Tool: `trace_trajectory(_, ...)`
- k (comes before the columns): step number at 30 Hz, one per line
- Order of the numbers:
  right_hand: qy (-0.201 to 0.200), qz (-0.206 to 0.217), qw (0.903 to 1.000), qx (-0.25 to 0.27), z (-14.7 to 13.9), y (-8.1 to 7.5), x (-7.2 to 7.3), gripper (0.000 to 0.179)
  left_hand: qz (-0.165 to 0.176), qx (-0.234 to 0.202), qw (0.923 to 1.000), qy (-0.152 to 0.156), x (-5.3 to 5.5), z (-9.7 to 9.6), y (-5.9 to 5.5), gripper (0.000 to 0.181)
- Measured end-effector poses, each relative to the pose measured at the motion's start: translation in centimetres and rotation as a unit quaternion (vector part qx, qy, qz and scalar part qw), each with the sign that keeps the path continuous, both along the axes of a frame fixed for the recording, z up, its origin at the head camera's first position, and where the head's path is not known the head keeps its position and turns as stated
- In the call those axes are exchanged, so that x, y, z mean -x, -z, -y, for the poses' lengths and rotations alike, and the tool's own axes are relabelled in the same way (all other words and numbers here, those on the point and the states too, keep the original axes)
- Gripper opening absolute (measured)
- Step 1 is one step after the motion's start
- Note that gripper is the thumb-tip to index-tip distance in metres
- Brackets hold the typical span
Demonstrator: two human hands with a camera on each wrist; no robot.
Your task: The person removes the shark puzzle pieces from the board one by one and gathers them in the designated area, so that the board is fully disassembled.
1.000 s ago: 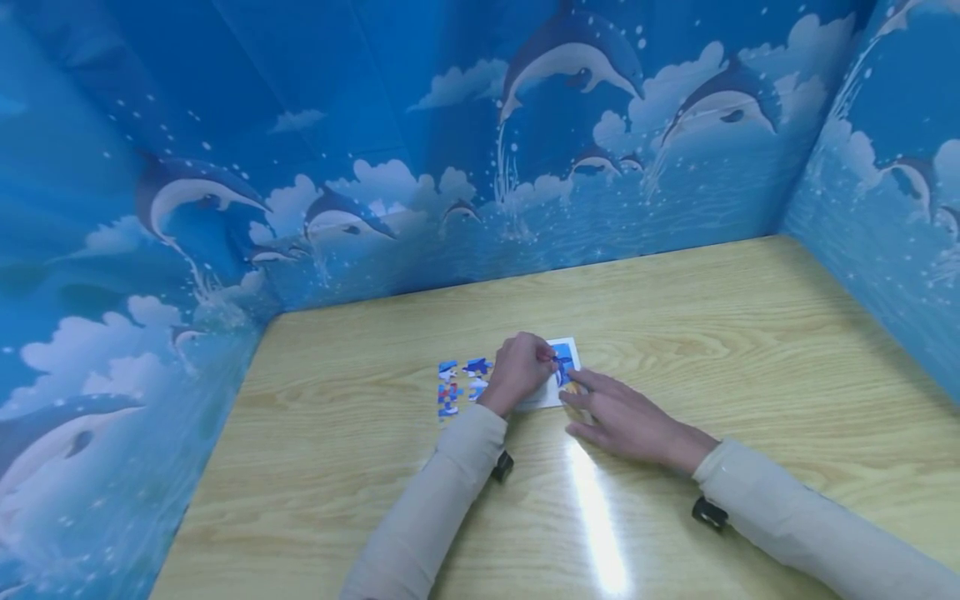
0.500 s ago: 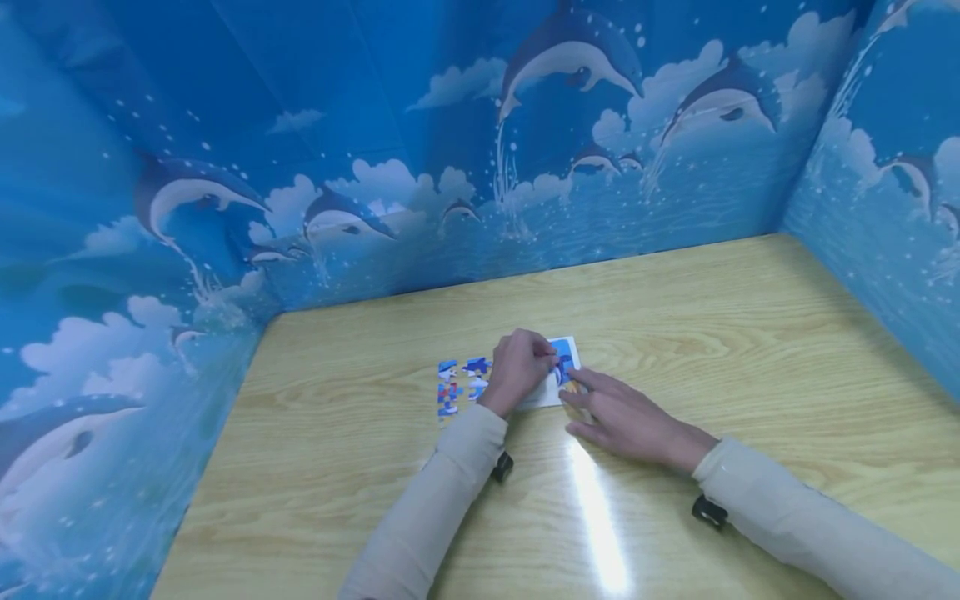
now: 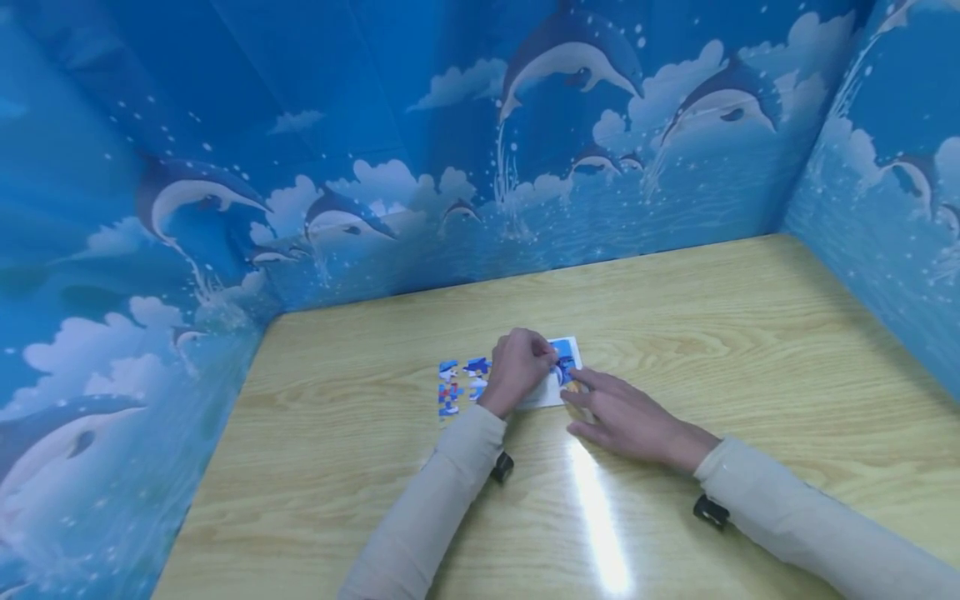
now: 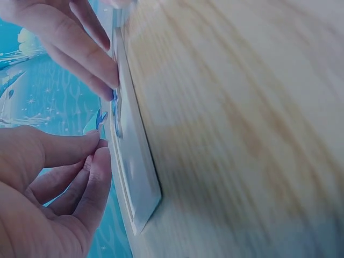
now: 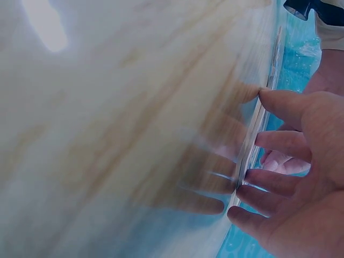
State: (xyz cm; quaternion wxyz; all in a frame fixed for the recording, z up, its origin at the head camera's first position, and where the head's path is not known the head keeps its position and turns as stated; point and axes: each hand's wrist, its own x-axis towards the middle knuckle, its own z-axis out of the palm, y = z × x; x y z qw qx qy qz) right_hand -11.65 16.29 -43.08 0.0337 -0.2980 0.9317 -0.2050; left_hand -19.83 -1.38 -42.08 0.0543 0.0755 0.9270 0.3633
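A shallow white puzzle tray [image 3: 538, 402] lies on the table, with joined blue picture pieces [image 3: 563, 348] along its right side. My left hand [image 3: 517, 371] is over the tray's left part and hides much of it. Thumb and fingers pinch a small blue puzzle piece [image 4: 101, 119], seen just above the tray in the left wrist view. My right hand [image 3: 630, 418] has its fingers spread, the fingertips at the tray's right edge and over the pieces there. In the right wrist view its fingertips [image 5: 263, 97] line up along the tray's edge.
Left of the tray, several loose puzzle pieces [image 3: 448, 390] lie in rows on the wooden table [image 3: 337, 467], some partly behind the left hand. Blue dolphin-print sheets [image 3: 420, 208] stand around the table's back and sides. A bright reflection runs along the table in front.
The left fingertips shift only slightly over the joined pieces, and the pinched piece's dark face shows less. The right hand and the tray stay in place.
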Motion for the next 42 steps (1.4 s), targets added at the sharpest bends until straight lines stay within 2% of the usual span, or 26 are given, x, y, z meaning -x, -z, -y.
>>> trace_trajectory(5, 0.001, -0.008, 1.0000, -0.001, -0.4, 0.1, 0.0, 0.050, -0.016, 0.012, 0.9998, 0.003, -0.1, 0.5, -0.2, 0.004)
trace_trajectory(12, 0.001, -0.008, 1.0000, 0.004, -0.8, 0.0, -0.1, 0.050, 0.003, 0.008, 0.9999, -0.008, -0.2, 1.4, -0.4, 0.004)
trace_trajectory(27, 0.007, 0.010, 0.9999, 0.003, -1.3, -0.6, -0.1, 0.050, -0.008, 0.029, 0.9992, -0.026, -0.1, 3.8, -0.3, 0.004)
trace_trajectory(32, 0.004, 0.009, 0.9999, 0.004, -1.4, -0.5, 0.0, 0.050, -0.004, 0.034, 0.9991, -0.026, -0.1, 4.5, -0.4, 0.004)
trace_trajectory(42, 0.004, 0.007, 1.0000, 0.002, -1.5, -0.7, -0.1, 0.051, 0.013, 0.043, 0.9979, -0.047, 0.0, 6.0, -0.4, 0.005)
